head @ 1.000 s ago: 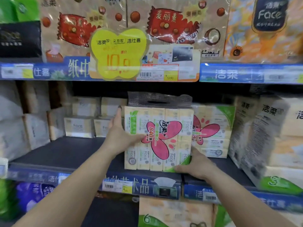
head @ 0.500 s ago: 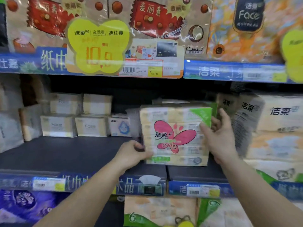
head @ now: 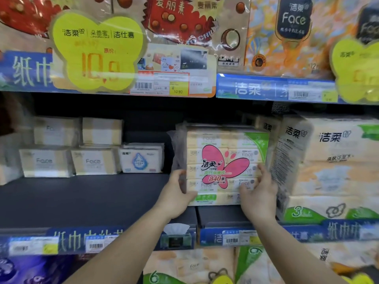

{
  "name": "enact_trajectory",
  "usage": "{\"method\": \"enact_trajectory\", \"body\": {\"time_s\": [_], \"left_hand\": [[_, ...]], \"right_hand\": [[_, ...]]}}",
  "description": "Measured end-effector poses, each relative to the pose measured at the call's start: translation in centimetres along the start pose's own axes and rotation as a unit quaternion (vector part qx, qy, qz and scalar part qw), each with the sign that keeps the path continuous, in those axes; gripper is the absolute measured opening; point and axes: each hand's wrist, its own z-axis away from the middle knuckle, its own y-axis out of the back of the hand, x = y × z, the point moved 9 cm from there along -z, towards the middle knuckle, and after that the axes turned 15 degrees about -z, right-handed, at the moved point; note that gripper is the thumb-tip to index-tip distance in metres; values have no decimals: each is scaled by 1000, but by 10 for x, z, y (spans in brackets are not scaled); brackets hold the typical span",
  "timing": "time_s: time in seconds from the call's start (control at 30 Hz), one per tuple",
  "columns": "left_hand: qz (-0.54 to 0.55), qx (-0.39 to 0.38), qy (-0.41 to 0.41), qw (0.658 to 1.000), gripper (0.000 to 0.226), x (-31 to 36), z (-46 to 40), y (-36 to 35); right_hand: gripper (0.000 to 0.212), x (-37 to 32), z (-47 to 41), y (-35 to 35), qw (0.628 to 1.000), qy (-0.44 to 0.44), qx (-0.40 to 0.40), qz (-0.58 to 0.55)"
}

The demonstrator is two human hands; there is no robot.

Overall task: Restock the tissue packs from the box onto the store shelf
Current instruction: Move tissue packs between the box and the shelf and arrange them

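A cream tissue pack (head: 225,158) with a pink butterfly print and green corners lies on its long side on the dark middle shelf (head: 86,199), close against the big packs on its right. My left hand (head: 176,194) grips its lower left edge, thumb on the front. My right hand (head: 258,194) holds its lower right edge, with the thumb on the front face and the fingers reaching up between this pack and its neighbour. The box is out of view.
Small Face tissue packs (head: 94,160) are stacked at the back left of the shelf. Large wrapped packs (head: 336,165) fill the right side. A yellow price sign (head: 96,52) hangs from the upper shelf rail. More packs (head: 190,265) sit below.
The pack went from upright to lying on its side and now sits further right on the shelf. My right hand slid from its upper right edge down to the lower right.
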Motion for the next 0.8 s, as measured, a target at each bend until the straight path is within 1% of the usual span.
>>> {"method": "enact_trajectory", "body": {"time_s": [0.3, 0.4, 0.5, 0.53, 0.63, 0.73, 0.8], "left_hand": [[20, -21, 22, 999, 68, -11, -11, -13], [0, 8, 43, 999, 75, -10, -5, -8], [-49, 57, 60, 995, 85, -2, 10, 0], [-69, 74, 55, 993, 84, 4, 16, 1], [-155, 110, 22, 982, 74, 35, 41, -6], [-246, 97, 24, 964, 86, 68, 75, -38], [-297, 55, -5, 953, 86, 100, 103, -78]], "right_hand": [[78, 2, 7, -2, 998, -19, -36, 47], [77, 5, 9, 0, 996, -24, -67, 52], [73, 3, 16, 6, 993, -15, -100, 54], [71, 2, 20, 9, 992, -13, -110, 55], [67, 5, 37, 29, 987, -5, -145, 64], [67, 15, 57, 73, 978, 11, -185, 95], [64, 28, 68, 123, 969, 15, -191, 155]]}}
